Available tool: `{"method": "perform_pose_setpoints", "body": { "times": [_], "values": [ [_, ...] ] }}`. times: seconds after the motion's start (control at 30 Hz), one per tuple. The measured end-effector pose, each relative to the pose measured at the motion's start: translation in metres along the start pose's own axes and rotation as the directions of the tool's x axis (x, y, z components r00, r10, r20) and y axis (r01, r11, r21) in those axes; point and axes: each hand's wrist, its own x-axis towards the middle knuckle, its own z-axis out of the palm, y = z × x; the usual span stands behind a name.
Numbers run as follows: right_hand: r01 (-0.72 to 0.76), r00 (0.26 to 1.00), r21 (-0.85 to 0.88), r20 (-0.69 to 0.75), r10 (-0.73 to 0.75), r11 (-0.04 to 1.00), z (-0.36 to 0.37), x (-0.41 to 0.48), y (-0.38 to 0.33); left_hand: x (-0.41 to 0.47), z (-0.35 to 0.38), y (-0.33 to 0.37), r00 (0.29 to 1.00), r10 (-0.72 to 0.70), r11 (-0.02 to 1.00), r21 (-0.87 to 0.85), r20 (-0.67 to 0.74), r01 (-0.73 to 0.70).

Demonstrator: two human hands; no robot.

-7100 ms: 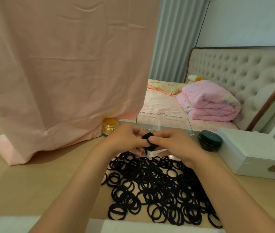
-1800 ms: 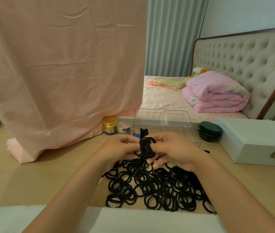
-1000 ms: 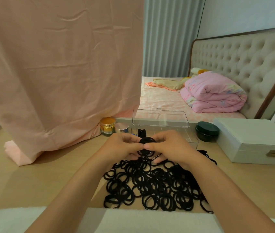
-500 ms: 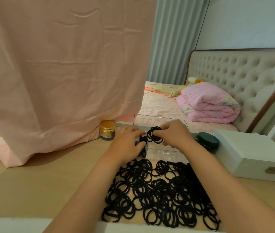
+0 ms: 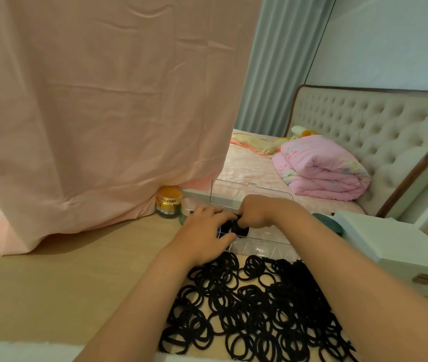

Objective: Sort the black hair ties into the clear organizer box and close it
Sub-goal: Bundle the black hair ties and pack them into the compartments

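On the pale wooden table, both hands are pressing a bundle of black hair ties into the clear plastic organizer box, its lid standing open. Best seated fully within 1 compartment. The right hand is pinching the bundle with curled fingers; the left hand, half-closed, is steadying it. The loose pile of black ties is lying just nearer than the box.

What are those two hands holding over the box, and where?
A bundle of black hair ties, pinched on its sides between left hand and right hand.
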Motion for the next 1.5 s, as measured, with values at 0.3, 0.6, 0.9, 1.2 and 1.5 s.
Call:
{"method": "perform_pose_setpoints", "body": {
  "times": [0.3,0.6,0.9,1.2,1.5],
  "values": [
    [0.176,0.97,0.124,-0.188,-0.151,0.976,0.006,-0.044,0.023,0.001,0.001,0.0,1.0,-0.018,1.0,-0.012,0.025,0.018],
    [0.271,0.929,-0.152,-0.217,-0.3,0.95,0.048,-0.044,0.016,-0.002,-0.002,0.001,0.999,0.024,0.999,0.02,0.028,-0.024],
    [0.212,0.885,0.201,-0.455,-0.101,0.956,0.05,-0.086,0.046,-0.001,-0.015,0.029,0.987,0.134,0.985,0.117,-0.084,-0.124],
    [0.017,0.934,-0.189,-0.347,-0.083,0.982,0.091,-0.077,0.026,-0.014,-0.02,0.054,0.977,0.064,0.97,0.217,0.203,-0.108],
    [0.028,0.968,-0.216,-0.239,-0.081,0.976,0.096,-0.075,0.023,-0.034,-0.019,0.045,0.936,-0.067,0.953,0.3,0.346,-0.042]
  ]
}}
